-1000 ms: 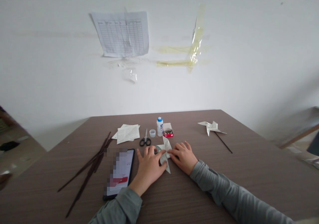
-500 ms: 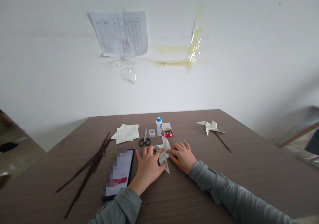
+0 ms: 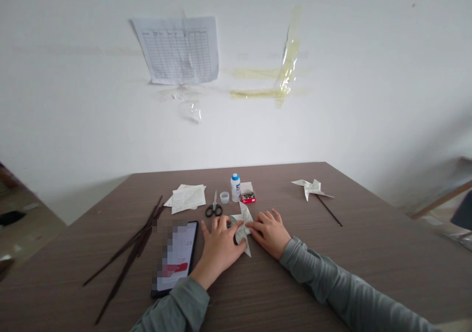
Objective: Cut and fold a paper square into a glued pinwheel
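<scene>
A white paper pinwheel (image 3: pixel 245 211) with printed lines lies on the table between my hands, its pointed blades spreading up and down. My left hand (image 3: pixel 219 246) grips its left side with thumb and index finger, the other fingers bent over the table. From the right, my right hand (image 3: pixel 272 231) holds the pinwheel near its centre with thumb and fingertips. The fingers cover part of the centre. Just beyond stand an open red box of small metal pieces (image 3: pixel 248 197), a white bottle with a blue cap (image 3: pixel 235 188) and a small clear cup (image 3: pixel 224 197).
Black-handled scissors (image 3: pixel 214 209) lie beside several paper sheets (image 3: pixel 189 197). A phone (image 3: pixel 177 258) rests left of my left forearm, with dark thin sticks (image 3: pixel 138 241) farther left. Another pinwheel on a stick (image 3: pixel 312 188) lies at the right. The wall (image 3: pixel 236 140) borders the table's back.
</scene>
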### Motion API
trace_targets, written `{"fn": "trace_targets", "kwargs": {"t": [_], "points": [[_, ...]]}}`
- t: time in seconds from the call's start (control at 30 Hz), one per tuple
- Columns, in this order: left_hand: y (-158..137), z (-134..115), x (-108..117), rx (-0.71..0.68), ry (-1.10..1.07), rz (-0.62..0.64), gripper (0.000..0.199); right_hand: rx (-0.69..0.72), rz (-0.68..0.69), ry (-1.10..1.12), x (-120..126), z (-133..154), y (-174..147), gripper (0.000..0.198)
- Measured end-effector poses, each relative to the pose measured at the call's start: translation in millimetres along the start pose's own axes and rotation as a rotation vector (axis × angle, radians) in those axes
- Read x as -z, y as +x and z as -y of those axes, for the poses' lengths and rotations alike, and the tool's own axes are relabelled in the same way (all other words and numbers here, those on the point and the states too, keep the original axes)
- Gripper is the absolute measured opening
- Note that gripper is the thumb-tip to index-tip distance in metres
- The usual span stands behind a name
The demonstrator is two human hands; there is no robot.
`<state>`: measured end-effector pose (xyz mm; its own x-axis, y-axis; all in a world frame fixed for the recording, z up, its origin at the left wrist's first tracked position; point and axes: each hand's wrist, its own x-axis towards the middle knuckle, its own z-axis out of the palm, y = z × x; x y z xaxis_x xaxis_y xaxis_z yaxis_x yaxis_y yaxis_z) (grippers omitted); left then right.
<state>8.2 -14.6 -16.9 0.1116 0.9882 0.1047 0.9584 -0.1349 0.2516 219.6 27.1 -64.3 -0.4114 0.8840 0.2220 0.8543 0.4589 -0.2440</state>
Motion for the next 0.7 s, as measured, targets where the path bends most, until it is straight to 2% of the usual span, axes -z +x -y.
{"fn": "trace_targets", "kwargs": {"t": [0.17, 0.4, 0.7], "points": [[-2.8, -1.5, 0.5, 0.015, 0.023, 0.025, 0.061, -0.017, 0.011, 0.004, 1.0, 1.5, 0.7, 0.038], [-8.7, -1.2, 3.7, 0.006, 0.023, 0.059, 0.052, -0.021, 0.024, 0.028, 2.4, 1.9, 0.1, 0.04], [-8.1, -2.4, 6.6, 0.01, 0.037, 0.086, 0.051, -0.01, 0.005, 0.04, 2.1, -0.6, -1.0, 0.041]]}}
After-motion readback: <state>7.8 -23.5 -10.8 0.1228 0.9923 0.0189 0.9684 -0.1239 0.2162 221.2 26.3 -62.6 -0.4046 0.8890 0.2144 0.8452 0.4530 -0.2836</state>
